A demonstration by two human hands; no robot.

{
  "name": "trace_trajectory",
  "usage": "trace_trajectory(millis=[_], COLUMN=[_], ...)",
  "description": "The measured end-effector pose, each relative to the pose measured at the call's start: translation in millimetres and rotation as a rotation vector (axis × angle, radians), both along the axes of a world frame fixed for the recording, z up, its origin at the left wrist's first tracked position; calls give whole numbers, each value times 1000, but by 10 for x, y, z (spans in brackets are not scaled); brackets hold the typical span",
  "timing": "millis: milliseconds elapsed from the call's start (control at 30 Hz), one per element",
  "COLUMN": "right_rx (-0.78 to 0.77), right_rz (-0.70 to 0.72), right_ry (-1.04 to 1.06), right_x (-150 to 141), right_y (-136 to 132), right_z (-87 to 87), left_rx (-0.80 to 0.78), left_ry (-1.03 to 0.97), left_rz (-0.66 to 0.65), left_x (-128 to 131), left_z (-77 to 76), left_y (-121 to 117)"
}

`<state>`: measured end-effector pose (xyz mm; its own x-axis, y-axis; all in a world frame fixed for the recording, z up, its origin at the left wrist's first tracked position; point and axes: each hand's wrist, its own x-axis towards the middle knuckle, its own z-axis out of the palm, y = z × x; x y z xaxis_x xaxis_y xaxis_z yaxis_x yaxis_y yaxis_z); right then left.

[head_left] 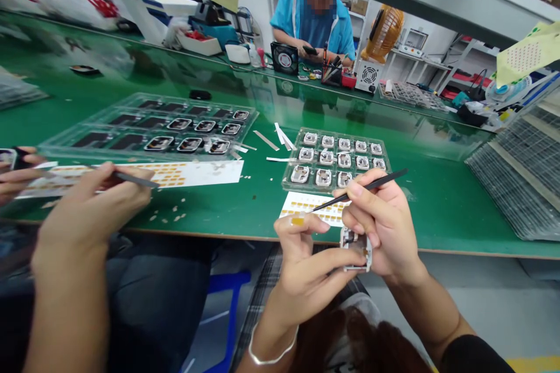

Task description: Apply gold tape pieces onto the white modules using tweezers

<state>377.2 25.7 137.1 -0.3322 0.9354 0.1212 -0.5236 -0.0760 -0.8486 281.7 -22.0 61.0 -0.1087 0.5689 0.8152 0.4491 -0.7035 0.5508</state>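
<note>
My left hand (pixel 301 268) grips a small squarish watch-like casing (pixel 356 249) with a pale rim and dark inner parts. A yellow sticker (pixel 297 221) lies on that hand's bent index finger. In my right hand (pixel 385 215) is a pair of black tweezers (pixel 359 191), their tip pointing left near the sticker; the fingers of this hand also touch the casing's edge. Just beyond my hands lies a white sheet (pixel 291 203) with rows of yellow stickers. Behind it a clear plastic tray (pixel 289 182) holds several similar white casings.
At left, a co-worker's hand (pixel 94 204) holds tweezers over another sticker sheet (pixel 219 173). A larger tray (pixel 245 128) of dark casings lies behind it. White paper strips (pixel 284 137) lie between the trays. Stacked trays (pixel 520 169) stand right. A person (pixel 315 23) sits opposite.
</note>
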Motion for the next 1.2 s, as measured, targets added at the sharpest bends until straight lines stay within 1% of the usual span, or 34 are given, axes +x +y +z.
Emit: trace_trajectory(millis=[67,167,300,500,633,867,1067,1200], right_rx=[14,11,-44,-120,-149,-154,-209,-158], right_rz=[-26,-73,-107,-175,-133,-107,-84,-98], right_ry=[-7,-26,-86,-108,-144,-181,-164,-164], right_x=[25,103,239,342,331,269,200,182], right_y=[17,37,32,-88,-149,-119,-111,-86], right_z=[-4,-24,-51,-38,-50,-86,-109,-139], left_rx=[-39,-88,-66,-27,16,21,56,12], left_ry=[28,158,272,373,407,419,394,383], left_rz=[0,-26,-65,23,50,94,67,41], left_x=[17,81,189,269,235,161,94,69], left_z=[4,13,-4,-27,-1,31,-6,-34], left_y=[0,11,58,27,-30,-75,-13,22])
